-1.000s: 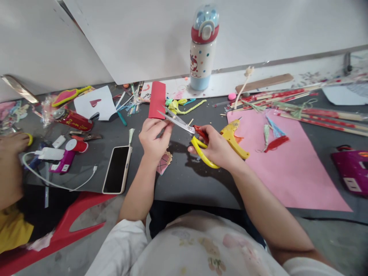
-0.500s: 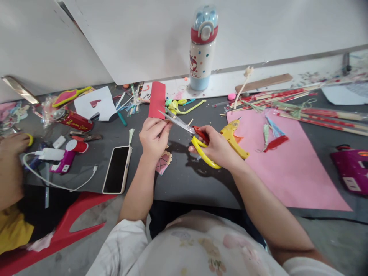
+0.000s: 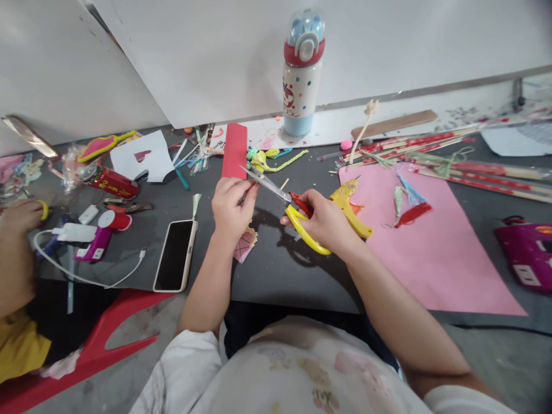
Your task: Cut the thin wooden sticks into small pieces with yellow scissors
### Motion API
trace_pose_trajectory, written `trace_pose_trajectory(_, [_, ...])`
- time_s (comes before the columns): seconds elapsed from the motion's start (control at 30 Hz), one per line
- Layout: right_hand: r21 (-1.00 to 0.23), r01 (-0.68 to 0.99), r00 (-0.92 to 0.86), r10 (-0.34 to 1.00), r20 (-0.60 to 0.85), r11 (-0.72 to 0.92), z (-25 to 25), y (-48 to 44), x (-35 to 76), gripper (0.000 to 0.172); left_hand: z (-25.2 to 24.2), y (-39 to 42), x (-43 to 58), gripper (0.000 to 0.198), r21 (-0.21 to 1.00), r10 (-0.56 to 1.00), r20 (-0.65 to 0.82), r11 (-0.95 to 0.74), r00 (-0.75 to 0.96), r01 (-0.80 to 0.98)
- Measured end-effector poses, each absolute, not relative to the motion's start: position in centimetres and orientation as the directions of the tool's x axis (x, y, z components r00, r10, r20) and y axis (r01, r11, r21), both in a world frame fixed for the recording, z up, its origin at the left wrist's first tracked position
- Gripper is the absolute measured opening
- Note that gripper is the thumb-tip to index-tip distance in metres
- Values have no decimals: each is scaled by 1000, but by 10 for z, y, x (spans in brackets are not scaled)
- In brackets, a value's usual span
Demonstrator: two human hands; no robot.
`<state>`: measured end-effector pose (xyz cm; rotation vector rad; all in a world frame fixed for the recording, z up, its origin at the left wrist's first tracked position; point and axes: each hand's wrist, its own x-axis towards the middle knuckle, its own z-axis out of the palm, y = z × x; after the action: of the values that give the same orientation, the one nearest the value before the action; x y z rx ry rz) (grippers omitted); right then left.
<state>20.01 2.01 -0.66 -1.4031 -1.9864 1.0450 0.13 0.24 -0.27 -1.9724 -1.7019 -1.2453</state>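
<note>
My left hand [image 3: 233, 207] pinches the lower end of a red paper strip [image 3: 235, 149], which stands up away from me. In my right hand [image 3: 323, 221] are scissors with yellow handles [image 3: 304, 233], fingers through the loops. Their blades [image 3: 269, 187] point left, with the tips at the paper's lower right edge, just above my left fingertips. Something red [image 3: 299, 201] shows by my right fingers near the scissors' pivot; I cannot make out what it is. Below my left hand lies a small pink paper piece [image 3: 244, 246] with a ragged tan edge.
A water bottle [image 3: 304, 75] stands at the back. To the right are a yellow glue gun [image 3: 351, 207], pink paper [image 3: 431, 264] with tassels and red-wrapped sticks [image 3: 483, 172]. Leftward lie a phone [image 3: 175, 256], a red can [image 3: 112, 181] and another person's hand [image 3: 21, 215].
Very little differs. My left fingers have shifted slightly right, and the scissors have moved a touch left against the red paper. The whole view has drifted slightly.
</note>
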Motion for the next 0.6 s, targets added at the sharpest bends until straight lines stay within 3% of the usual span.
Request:
trace_pose_trajectory(0.13, [-836, 535, -316, 947, -60, 125, -14, 24, 198, 41, -2, -7, 16, 25, 352, 574, 802, -228, -166, 908])
trace_pose_trajectory(0.37, [-908, 411, -273, 961, -38, 80, -18, 27, 201, 44, -2, -24, 39, 19, 166, 552, 822, -468, 141, 868])
trace_pose_trajectory(0.6, [-954, 294, -376, 912, -166, -53, -12, 21, 198, 47, 5, -28, 41, 18, 104, 472, 863, -519, 183, 848])
